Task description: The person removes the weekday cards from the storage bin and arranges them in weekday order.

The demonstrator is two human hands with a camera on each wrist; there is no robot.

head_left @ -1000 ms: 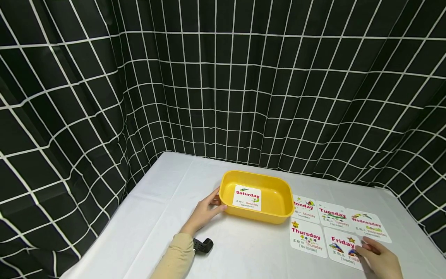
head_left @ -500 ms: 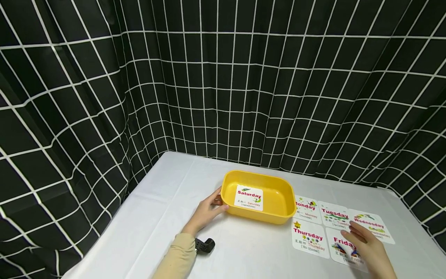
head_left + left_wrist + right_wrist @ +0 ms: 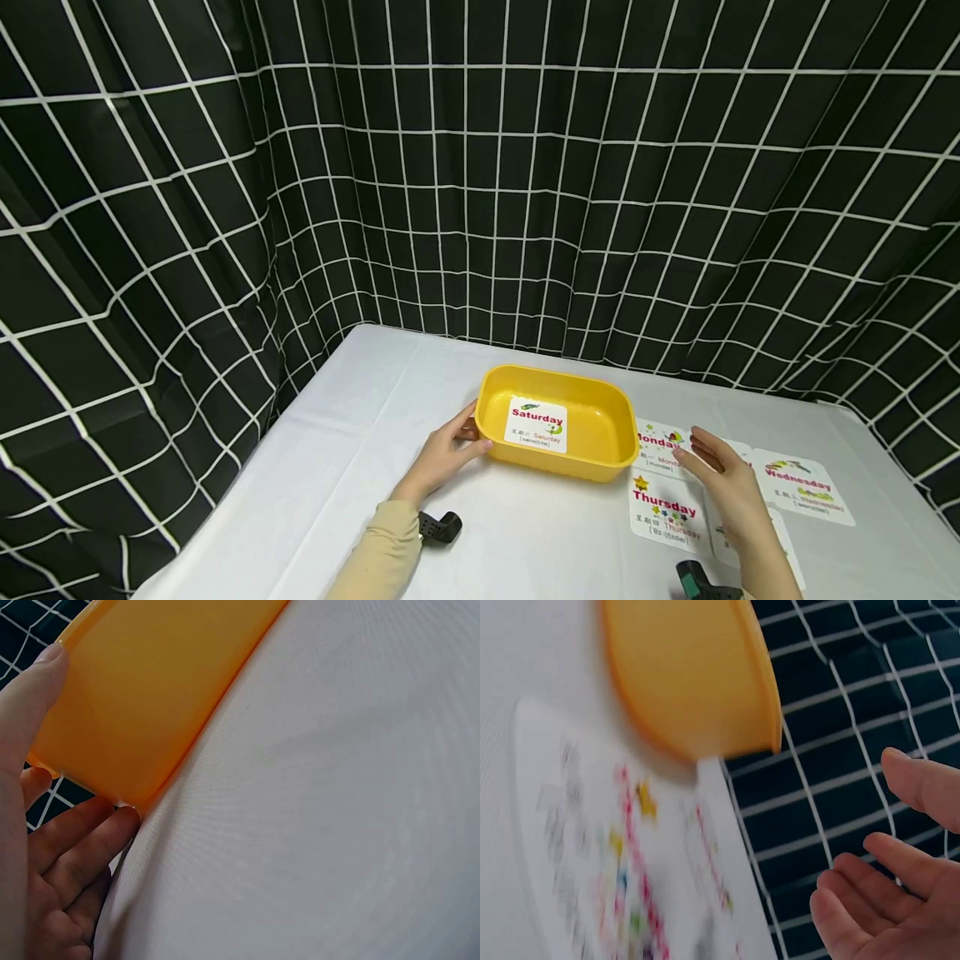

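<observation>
A yellow plastic tub (image 3: 596,433) stands on the white-covered table in the head view, a Saturday card (image 3: 537,425) lying flat inside its left half. My left hand (image 3: 441,458) grips the tub's left end; in the left wrist view its thumb (image 3: 37,686) lies against the wall by the rim and fingertips touch the lower corner. Over the cards right of the tub, my right hand (image 3: 726,483) hovers with nothing in it, fingers spread loosely toward the tub. Beneath and around it lie the Monday card (image 3: 660,460) and Thursday card (image 3: 666,512).
The Wednesday card (image 3: 804,487) lies at the far right. My right hand and forearm partly hide the Tuesday card (image 3: 742,450) and Friday card (image 3: 783,546). A black curtain (image 3: 465,208) with a white grid hangs behind the table.
My right hand has left the Friday card, moving left and away from me to over the Monday and Tuesday cards. My left hand and the tub stay in place.
</observation>
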